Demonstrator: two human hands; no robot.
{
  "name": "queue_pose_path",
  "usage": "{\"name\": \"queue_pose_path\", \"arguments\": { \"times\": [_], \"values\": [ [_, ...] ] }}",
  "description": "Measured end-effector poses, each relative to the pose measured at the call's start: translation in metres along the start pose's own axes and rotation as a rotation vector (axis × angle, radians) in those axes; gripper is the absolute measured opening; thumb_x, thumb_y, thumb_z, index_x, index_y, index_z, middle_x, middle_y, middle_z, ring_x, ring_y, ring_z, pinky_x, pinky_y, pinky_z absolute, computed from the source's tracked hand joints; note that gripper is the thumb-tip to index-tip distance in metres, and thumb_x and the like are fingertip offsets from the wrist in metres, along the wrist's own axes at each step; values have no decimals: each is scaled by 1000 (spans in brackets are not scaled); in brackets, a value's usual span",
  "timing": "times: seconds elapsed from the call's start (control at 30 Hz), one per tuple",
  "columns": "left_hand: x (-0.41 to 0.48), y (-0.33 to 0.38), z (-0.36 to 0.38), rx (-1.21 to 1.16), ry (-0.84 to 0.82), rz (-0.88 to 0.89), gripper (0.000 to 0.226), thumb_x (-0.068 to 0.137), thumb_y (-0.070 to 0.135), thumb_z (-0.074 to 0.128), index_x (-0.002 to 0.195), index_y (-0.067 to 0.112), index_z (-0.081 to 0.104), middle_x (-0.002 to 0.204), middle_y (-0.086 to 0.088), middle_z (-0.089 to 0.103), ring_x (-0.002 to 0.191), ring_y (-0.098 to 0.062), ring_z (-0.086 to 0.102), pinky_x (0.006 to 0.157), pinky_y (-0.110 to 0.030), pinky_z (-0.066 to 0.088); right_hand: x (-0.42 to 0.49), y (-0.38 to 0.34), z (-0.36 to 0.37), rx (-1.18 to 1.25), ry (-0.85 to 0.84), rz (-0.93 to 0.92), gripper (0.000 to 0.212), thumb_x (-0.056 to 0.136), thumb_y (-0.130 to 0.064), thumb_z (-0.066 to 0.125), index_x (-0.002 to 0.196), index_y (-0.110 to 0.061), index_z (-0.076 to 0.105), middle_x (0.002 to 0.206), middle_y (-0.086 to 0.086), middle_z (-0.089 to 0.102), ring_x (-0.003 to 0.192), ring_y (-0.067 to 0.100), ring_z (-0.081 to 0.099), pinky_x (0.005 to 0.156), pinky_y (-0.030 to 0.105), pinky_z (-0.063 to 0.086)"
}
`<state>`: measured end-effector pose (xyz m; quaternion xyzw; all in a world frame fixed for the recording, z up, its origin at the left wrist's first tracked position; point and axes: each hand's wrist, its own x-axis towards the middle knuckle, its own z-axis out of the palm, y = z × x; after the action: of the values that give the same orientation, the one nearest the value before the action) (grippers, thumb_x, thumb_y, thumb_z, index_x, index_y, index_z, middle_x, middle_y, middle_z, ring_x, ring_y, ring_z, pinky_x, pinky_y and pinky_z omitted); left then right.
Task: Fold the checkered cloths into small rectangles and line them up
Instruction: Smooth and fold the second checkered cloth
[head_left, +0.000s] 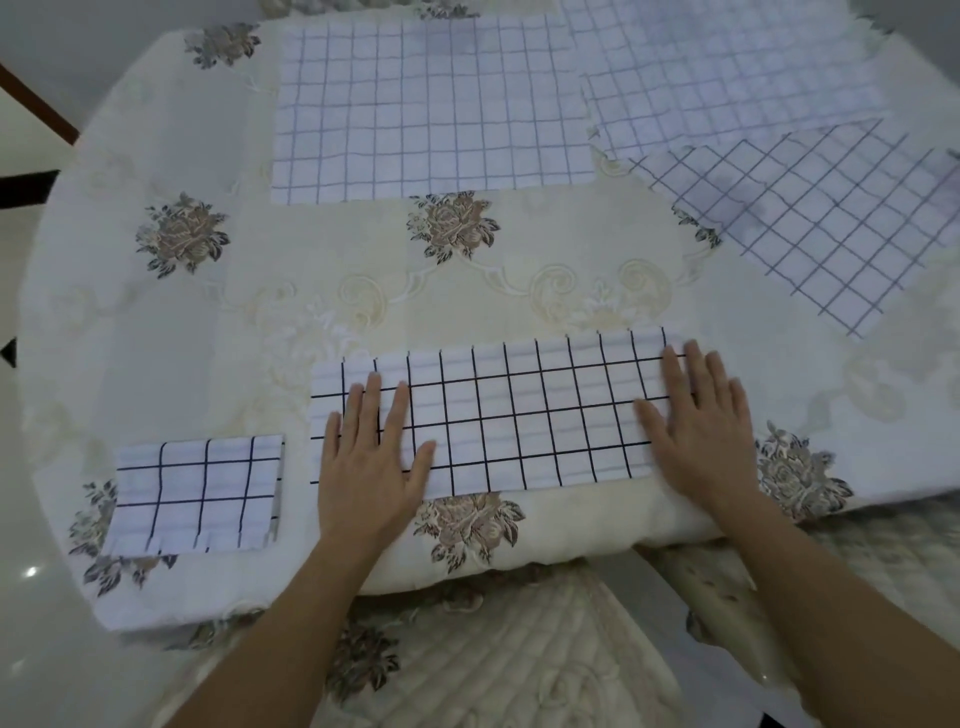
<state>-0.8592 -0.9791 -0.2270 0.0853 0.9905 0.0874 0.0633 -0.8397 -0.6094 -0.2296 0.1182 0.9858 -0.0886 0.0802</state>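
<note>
Left hand (366, 462) and right hand (698, 415), fingers straight, press flat on opposite ends of the long folded checkered strip (493, 415) near the table's front edge, probably smoothing its crease; a finished rectangle (197, 493) lies just left.

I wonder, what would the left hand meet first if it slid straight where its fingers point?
The left hand would leave the long folded black-checked strip, cross floral tablecloth, then likely meet the large unfolded pale-checked cloth.
</note>
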Motion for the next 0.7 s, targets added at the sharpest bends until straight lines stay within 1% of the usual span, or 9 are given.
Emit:
{"name": "queue_pose_path", "arguments": {
  "times": [0.1,0.2,0.27,0.33,0.4,0.47,0.57,0.63,0.7],
  "values": [
    [1,-1,-4,25,-21,-2,71,97,61,23,159,28,9,168,-2,-2,154,-21,-3,124,-46,9,1,-2,-4,-10,-33,-15,75,96,-70,8,158,-32,-9,167,-1,-10,154,21,-11,124,46,0],
    [13,6,-22,67,22,-27,68,92,59,32,148,21,41,158,-11,33,146,-30,28,117,-52,25,2,-2,-19,43,-71,-5,78,96,-69,11,159,-26,-3,168,4,-1,154,27,-1,124,49,8],
    [27,22,-34,31,110,-1,58,90,52,41,133,15,55,145,-14,48,133,-34,43,111,-55,32,-4,0,-33,93,-4,59,74,100,-61,25,159,-20,8,165,12,14,151,33,15,121,51,20],
    [43,51,-43,-9,197,148,47,88,41,54,125,13,60,138,-14,54,125,-34,49,109,-55,34,-15,3,-44,144,74,155,67,100,-47,44,155,-13,25,155,18,33,139,37,35,112,51,34],
    [61,89,-47,-66,225,397,38,85,31,66,119,13,64,129,-11,60,117,-32,56,106,-53,40,-24,3,-51,174,88,227,61,97,-37,55,149,-11,38,142,19,45,124,39,47,99,49,43],
    [78,128,-47,-97,175,650,34,82,23,73,113,12,68,121,-8,65,109,-31,62,103,-51,44,-32,4,-54,185,98,263,55,94,-34,60,142,-10,46,129,21,53,110,41,53,90,49,47],
    [105,178,-39,-74,25,963,32,80,16,71,112,11,68,117,-10,66,105,-33,63,95,-47,50,-39,4,-51,205,128,309,49,91,-33,66,132,-9,56,116,21,59,98,42,59,82,47,49],
    [124,206,-33,-29,-42,1091,32,79,10,71,111,8,69,115,-14,67,101,-36,64,85,-48,55,-37,2,-50,239,150,320,46,90,-34,67,128,-9,59,113,19,60,97,41,60,80,45,49],
    [138,229,-26,14,-100,1165,33,79,7,72,112,6,69,116,-17,67,98,-37,65,78,-49,56,-33,1,-48,299,117,352,43,92,-37,63,126,-11,58,115,16,58,101,37,58,81,42,48]
  ]
}}
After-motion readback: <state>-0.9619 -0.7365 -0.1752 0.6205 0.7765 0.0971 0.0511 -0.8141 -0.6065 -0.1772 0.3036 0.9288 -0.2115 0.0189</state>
